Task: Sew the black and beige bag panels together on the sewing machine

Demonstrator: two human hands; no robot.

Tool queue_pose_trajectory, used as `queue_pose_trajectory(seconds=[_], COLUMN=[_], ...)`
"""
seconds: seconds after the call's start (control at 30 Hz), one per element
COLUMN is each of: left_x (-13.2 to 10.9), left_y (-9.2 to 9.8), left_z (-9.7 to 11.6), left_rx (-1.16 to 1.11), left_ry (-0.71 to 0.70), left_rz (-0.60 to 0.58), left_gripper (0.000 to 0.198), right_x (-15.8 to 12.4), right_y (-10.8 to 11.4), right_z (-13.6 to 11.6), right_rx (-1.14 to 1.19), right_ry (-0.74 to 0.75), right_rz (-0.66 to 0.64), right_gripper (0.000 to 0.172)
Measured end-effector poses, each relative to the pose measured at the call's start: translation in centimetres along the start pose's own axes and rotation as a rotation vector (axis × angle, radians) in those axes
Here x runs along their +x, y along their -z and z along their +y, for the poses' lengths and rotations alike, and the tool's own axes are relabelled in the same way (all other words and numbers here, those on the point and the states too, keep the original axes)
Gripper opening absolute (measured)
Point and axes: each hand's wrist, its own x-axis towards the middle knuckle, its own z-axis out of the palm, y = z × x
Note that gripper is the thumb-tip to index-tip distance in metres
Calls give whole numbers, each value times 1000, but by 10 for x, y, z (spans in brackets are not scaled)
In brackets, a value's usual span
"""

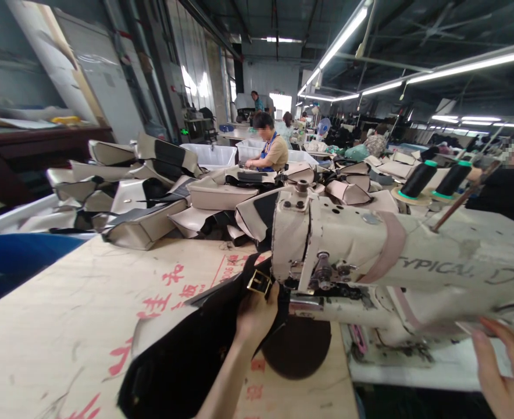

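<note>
My left hand (259, 314) is closed on a black and pale bag (187, 337), close to the sewing machine's needle area. A gold buckle (259, 283) on a black strap shows just above its fingers. The bag lies partly on the wooden table, its dark inside facing me. The sewing machine (339, 238) is cream-coloured, with its head over the bag's far end; the fingertips are partly hidden there. At the right, my right hand (507, 364) has its fingers apart beside the machine's wheel end. It is slightly blurred, and whether it touches the machine I cannot tell.
Several unfinished pale bags (152, 224) are heaped behind the wooden tabletop (65, 326). A dark round plate (300, 349) lies under the machine arm. Two black thread cones (418, 179) stand behind the machine. A co-worker (274, 148) sits beyond the pile near white bins (213, 156).
</note>
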Motion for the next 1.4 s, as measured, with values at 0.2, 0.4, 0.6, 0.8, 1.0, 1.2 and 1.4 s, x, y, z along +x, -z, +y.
queue_pose_trajectory(seconds=[0.2, 0.4, 0.6, 0.8, 1.0, 1.2, 1.4], left_x=[3, 1, -1, -1, 7, 16, 26], left_y=[-2, -3, -6, -5, -5, -4, -9], left_z=[-1, -2, -6, -7, -3, -4, -7], left_rx=[-11, -14, -96, -69, -49, -52, -70], left_ry=[-10, -2, -84, -137, -13, -21, -35], left_rz=[2, -11, 43, 68, 32, -16, 13], left_gripper=[41, 45, 34, 32, 39, 39, 38], right_x=[-29, -70, -55, -18, -21, -22, -23], right_y=[-16, -37, -28, -11, -13, -13, -16], right_z=[7, 0, 9, 0, -7, -8, -15], right_rx=[-52, -112, -122, -101, -128, -117, -109], right_ry=[84, 86, 93, 26, 0, -32, -79], right_rz=[23, 60, 95, 85, 80, 35, 39], right_gripper=[49, 46, 45, 42, 43, 47, 48])
